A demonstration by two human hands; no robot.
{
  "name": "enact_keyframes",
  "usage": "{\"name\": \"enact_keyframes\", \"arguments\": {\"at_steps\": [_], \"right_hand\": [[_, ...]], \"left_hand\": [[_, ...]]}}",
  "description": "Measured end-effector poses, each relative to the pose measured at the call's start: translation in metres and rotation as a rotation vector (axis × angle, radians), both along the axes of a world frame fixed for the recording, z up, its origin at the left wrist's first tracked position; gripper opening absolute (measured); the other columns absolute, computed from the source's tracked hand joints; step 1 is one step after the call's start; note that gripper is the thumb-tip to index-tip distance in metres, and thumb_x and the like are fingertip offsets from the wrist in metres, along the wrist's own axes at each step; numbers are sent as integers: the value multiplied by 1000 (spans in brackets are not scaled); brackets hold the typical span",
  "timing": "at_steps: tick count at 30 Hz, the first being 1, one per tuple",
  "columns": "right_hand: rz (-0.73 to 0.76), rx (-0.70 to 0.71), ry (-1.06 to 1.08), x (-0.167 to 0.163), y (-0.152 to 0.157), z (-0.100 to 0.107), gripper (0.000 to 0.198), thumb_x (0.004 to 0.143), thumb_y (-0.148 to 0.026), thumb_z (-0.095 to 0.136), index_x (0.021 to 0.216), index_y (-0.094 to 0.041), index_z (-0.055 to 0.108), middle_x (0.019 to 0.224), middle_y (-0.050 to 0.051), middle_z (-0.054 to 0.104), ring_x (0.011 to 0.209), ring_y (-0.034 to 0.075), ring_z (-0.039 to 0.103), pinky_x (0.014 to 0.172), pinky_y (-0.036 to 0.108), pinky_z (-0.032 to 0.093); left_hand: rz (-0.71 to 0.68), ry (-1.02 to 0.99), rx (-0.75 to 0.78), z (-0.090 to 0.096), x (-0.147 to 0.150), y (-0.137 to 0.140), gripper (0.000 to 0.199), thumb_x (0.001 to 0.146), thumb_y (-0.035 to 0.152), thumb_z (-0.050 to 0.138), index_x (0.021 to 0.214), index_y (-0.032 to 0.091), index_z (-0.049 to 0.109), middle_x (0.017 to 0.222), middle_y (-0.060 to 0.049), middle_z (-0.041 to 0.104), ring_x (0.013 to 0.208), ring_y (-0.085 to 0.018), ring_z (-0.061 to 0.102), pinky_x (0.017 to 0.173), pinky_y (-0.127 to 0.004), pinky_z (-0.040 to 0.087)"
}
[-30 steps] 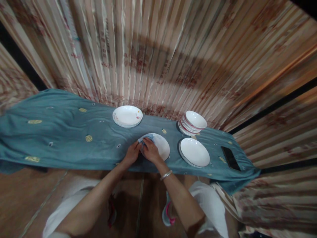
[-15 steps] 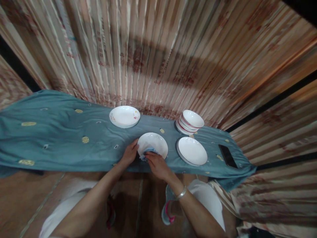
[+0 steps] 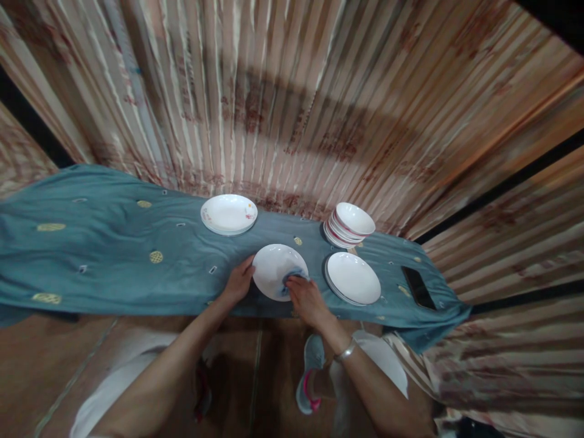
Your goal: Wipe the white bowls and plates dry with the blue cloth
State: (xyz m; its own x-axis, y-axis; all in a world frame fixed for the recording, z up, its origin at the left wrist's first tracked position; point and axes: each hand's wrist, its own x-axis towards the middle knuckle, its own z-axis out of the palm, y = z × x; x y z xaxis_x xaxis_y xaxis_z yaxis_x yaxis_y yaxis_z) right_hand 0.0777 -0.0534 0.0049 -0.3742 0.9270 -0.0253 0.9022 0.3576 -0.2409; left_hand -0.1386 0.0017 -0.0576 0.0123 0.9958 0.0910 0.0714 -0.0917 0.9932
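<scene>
A white plate rests near the front edge of the cloth-covered table. Its left rim is gripped by my left hand, with the fingers curled at the edge. My right hand presses a bunched blue cloth onto the plate's right side, and a silver bangle circles that wrist. Just right of this plate lies a stack of white plates. Part of the blue cloth is hidden under my right fingers.
Flower-patterned plates are stacked at the back left of the table. White bowls with red bands stand stacked at the back right. A black phone lies near the right end. Pleated curtains hang behind the patterned tablecloth.
My right hand and the blue cloth have slid rightward across the plate, from its lower middle to its right side. The left hand keeps its hold on the rim.
</scene>
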Motion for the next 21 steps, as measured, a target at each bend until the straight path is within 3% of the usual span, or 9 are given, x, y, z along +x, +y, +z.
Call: {"name": "enact_keyframes", "arguments": {"at_steps": [13, 21], "right_hand": [[-42, 116, -112, -15, 40, -21, 35, 94, -11, 44, 124, -15, 61, 134, 14, 60, 123, 25, 54, 105, 44, 41], [4, 125, -2, -44, 54, -17, 32, 95, -15, 44, 123, -12, 60, 132, 15, 60, 125, 23, 53, 107, 40, 41]], "left_hand": [[33, -15, -8, -8, 0, 2, 50, 78, 48, 59, 114, 16, 71, 115, -9, 73, 115, -32, 62, 102, -49, 47], [-20, 26, -10, 0, 0, 0, 51, 79, 48, 52, 116, 16, 69, 114, -9, 73, 113, -31, 63, 102, -46, 47]]}}
